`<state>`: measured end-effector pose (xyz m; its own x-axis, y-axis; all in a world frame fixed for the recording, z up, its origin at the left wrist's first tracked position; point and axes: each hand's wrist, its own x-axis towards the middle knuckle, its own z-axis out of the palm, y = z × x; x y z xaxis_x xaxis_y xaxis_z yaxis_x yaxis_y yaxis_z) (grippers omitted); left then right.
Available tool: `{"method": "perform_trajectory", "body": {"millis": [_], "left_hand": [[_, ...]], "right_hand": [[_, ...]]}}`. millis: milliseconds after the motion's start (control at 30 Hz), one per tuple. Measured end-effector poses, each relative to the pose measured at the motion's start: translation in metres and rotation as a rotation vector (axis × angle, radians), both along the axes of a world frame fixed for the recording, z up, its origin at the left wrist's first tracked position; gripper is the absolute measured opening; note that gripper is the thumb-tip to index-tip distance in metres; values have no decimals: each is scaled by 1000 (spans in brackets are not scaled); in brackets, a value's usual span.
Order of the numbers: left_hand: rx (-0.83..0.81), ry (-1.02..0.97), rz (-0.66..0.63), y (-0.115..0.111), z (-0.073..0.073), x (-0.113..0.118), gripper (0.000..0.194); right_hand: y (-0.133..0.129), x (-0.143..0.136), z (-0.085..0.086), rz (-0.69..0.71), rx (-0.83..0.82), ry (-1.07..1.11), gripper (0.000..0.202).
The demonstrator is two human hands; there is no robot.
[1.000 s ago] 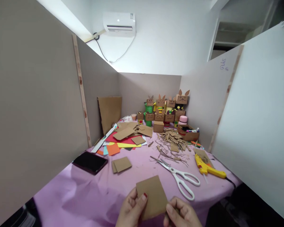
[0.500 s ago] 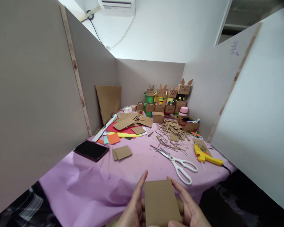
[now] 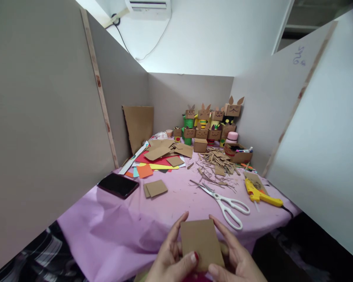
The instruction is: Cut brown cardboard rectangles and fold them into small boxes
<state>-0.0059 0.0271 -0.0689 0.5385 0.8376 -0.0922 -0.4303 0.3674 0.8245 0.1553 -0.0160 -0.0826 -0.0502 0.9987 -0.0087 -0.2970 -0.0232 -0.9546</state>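
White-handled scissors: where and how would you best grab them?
Probably by the white handle loops, from the near right with the right hand, once it lets go of the cardboard square. The scissors lie flat, loops toward that hand and parted blades pointing away, so fingers should clear the edges.

The brown cardboard square (image 3: 202,241), plain and flat-faced, is held between the left hand (image 3: 172,256) and right hand (image 3: 237,254), its broad face turned up toward the camera. Whether it is one layer or several cannot be told.
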Motion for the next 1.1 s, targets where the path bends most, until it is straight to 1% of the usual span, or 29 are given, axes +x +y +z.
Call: {"method": "perform_trajectory", "body": {"millis": [33, 67, 100, 133, 167, 200, 267, 333, 467, 567, 667, 733, 833, 900, 967, 1033, 1100], "left_hand": [[-3, 21, 24, 3, 1, -1, 103], [-4, 38, 49, 6, 1, -2, 102], [-4, 47, 75, 8, 1, -3, 100], [-1, 50, 98, 11, 1, -5, 97], [7, 48, 113, 12, 0, -6, 94], [13, 44, 120, 13, 0, -7, 92], [15, 20, 118, 13, 0, -8, 92], [13, -9, 119, 11, 1, -7, 92], [-24, -71, 183, 9, 4, -3, 94], [-34, -52, 227, 9, 1, -3, 92], [-12, -13, 268, 11, -7, -4, 88], [1, 13, 267, 12, -12, -4, 79], [-5, 47, 225, 12, -15, -4, 56], [-32, 60, 221, 12, -15, -5, 46], [-70, 77, 253, 12, -13, -6, 43], [-124, 118, 317, 12, -9, -7, 43], [-173, 159, 391, 13, -3, -9, 46]], "right_hand": [[5, 7, 1, -35, 51, -141, 92], [12, 17, 3, -93, 112, -330, 81], [20, 29, 4, -196, 155, -599, 70], [28, 41, 4, -337, 176, -884, 59], [36, 54, 4, -426, 192, -1163, 55], [44, 66, 4, -430, 183, -1441, 53], [56, 84, 0, -378, 177, -1560, 49], [62, 92, -4, -317, 171, -1583, 45], [64, 91, -6, -261, 149, -1620, 43], [65, 89, -4, -275, 129, -1658, 44], [69, 90, -3, -294, 109, -1682, 44], [72, 92, -1, -289, 91, -1680, 42], [77, 95, 2, -296, 48, -1654, 42], [80, 98, 3, -294, 26, -1601, 38], [82, 104, 3, -293, 15, -1501, 34], [83, 110, 3, -307, 0, -1351, 33], [82, 115, 1, -333, -36, -1148, 34]]}}
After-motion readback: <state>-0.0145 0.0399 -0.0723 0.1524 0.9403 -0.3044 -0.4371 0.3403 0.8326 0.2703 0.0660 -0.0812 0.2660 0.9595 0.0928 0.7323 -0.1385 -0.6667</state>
